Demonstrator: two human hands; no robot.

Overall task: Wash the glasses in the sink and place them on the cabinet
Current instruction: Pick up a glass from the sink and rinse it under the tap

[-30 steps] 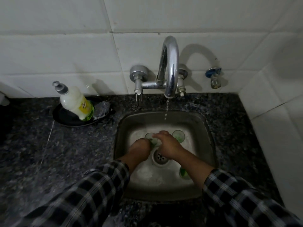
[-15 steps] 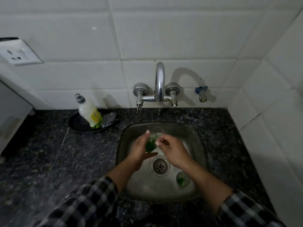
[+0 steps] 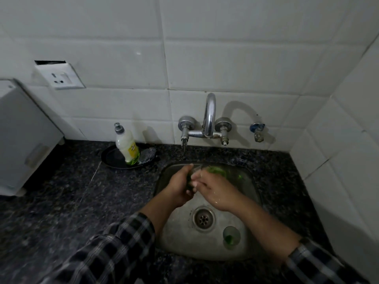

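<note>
Clearly early in the task. One glass [image 3: 192,177] is held over the far part of the sink [image 3: 254,187], clasped in the fingers of the left hand [image 3: 180,189]; the right hand [image 3: 217,191] is pressed against it, fingers curled at its mouth, apparently rubbing. A green blur at the far right of the basin may be another glass; this cannot be told. A second glass [image 3: 231,237] with green residue is left standing near the drain [image 3: 203,218], unwashed by the look of it. Nothing is seen set down on the bench [image 3: 61,201] yet; the cabinet is not identified.
</note>
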